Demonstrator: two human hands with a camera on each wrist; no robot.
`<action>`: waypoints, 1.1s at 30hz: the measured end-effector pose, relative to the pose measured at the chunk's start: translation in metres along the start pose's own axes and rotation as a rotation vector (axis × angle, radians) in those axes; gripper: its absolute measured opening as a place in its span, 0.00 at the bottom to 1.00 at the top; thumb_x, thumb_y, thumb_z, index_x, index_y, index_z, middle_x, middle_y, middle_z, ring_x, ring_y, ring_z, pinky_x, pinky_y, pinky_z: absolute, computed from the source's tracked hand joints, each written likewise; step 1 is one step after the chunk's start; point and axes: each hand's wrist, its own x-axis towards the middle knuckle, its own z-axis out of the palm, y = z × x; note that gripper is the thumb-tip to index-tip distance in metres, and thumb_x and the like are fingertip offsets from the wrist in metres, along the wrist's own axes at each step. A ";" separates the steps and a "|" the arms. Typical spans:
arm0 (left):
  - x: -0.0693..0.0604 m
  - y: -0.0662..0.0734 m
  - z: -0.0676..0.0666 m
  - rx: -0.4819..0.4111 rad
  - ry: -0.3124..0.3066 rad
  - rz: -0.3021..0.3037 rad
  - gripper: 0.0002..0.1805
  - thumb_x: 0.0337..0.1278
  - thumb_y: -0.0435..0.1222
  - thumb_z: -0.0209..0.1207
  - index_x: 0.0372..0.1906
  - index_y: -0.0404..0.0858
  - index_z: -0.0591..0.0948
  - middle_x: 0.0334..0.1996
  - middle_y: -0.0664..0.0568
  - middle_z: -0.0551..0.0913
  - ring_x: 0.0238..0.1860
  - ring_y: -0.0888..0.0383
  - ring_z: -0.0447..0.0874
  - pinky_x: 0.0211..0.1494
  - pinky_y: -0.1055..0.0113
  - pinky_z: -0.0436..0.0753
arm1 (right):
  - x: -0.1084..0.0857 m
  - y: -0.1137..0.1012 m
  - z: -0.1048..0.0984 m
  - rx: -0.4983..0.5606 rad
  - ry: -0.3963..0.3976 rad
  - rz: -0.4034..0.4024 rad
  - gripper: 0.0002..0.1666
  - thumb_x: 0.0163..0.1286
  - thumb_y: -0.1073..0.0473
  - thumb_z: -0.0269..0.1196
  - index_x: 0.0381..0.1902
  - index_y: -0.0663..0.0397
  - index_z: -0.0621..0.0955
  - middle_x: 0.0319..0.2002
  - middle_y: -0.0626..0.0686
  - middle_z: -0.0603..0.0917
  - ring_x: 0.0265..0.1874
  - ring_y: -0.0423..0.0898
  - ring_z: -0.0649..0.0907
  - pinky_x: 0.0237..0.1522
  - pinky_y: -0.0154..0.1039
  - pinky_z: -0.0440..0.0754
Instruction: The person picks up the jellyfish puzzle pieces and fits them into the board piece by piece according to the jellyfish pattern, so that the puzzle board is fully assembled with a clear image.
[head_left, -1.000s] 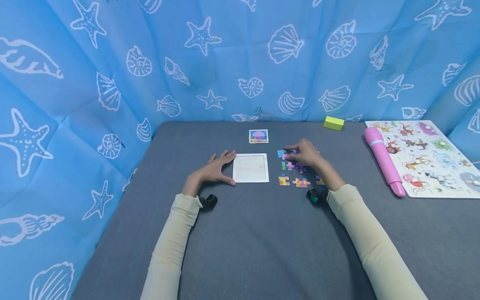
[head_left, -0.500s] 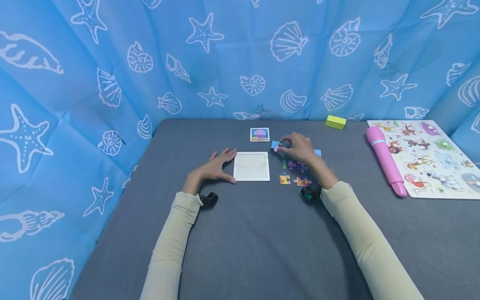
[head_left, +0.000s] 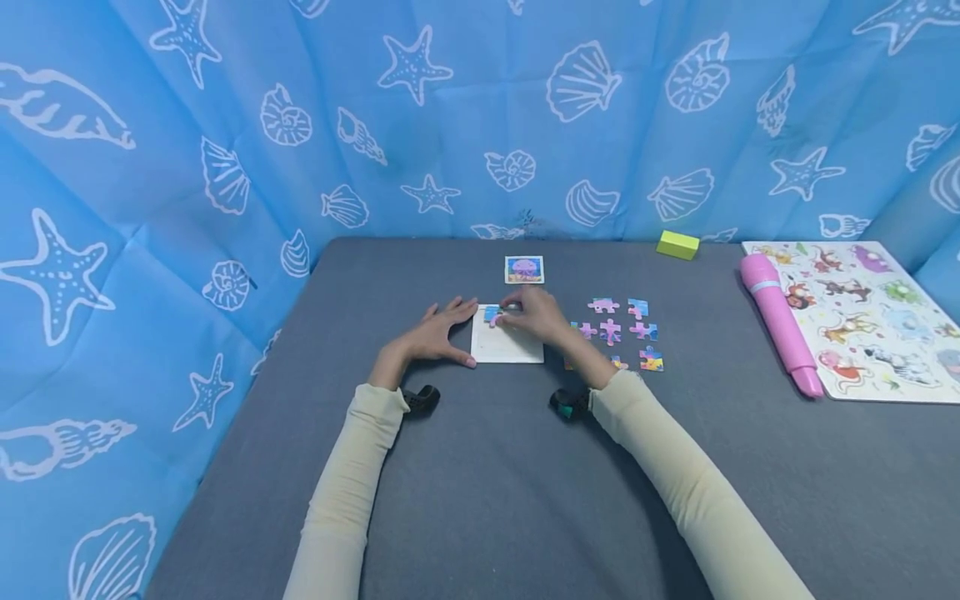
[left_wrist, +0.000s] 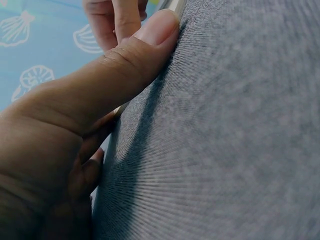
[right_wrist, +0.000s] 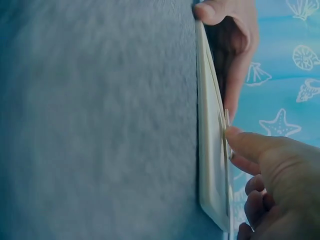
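A jigsaw puzzle piece point(head_left: 492, 316), blue with some pink, is pinched between the thumb and fingers of my right hand point(head_left: 542, 317). It is over the upper left corner of a white square puzzle tray point(head_left: 517, 354); contact with the tray's bottom is hard to tell. My left hand point(head_left: 433, 335) spreads along the tray's left side, thumb at the near corner, fingers at the far one. In the left wrist view the thumb point(left_wrist: 145, 47) touches the tray's edge. The right wrist view shows the tray point(right_wrist: 211, 145) edge-on beside my right fingers.
Several loose puzzle pieces point(head_left: 610, 332) lie right of the tray, partly hidden by my right forearm. Behind it lies a jellyfish picture card point(head_left: 524, 269). Farther right are a yellow-green block point(head_left: 678, 245), a pink pen-like device point(head_left: 782, 325) and an animal board point(head_left: 877, 333). A blue curtain point(head_left: 465, 108) hangs behind.
My right hand has picked the blue-and-pink piece from the loose ones and carried it left over the tray. My left hand stays at the tray's left side.
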 end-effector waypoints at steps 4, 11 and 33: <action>0.000 0.000 0.000 0.003 0.000 0.013 0.57 0.40 0.57 0.66 0.73 0.47 0.46 0.74 0.56 0.44 0.74 0.54 0.32 0.72 0.48 0.32 | 0.000 0.002 0.006 0.010 0.029 -0.006 0.19 0.57 0.51 0.67 0.44 0.54 0.84 0.28 0.55 0.77 0.27 0.46 0.70 0.31 0.39 0.65; 0.001 0.000 0.001 0.002 -0.002 0.027 0.57 0.40 0.56 0.66 0.73 0.46 0.46 0.74 0.56 0.44 0.74 0.54 0.32 0.72 0.48 0.31 | -0.002 0.005 0.014 0.052 0.071 0.051 0.20 0.56 0.49 0.68 0.45 0.51 0.84 0.21 0.51 0.70 0.19 0.44 0.64 0.31 0.37 0.59; 0.000 0.004 0.002 -0.001 -0.026 0.016 0.58 0.41 0.55 0.66 0.73 0.47 0.44 0.74 0.55 0.39 0.74 0.55 0.31 0.72 0.47 0.29 | -0.011 0.025 -0.035 0.084 0.175 0.110 0.20 0.57 0.56 0.67 0.48 0.57 0.82 0.19 0.51 0.67 0.20 0.45 0.65 0.26 0.37 0.61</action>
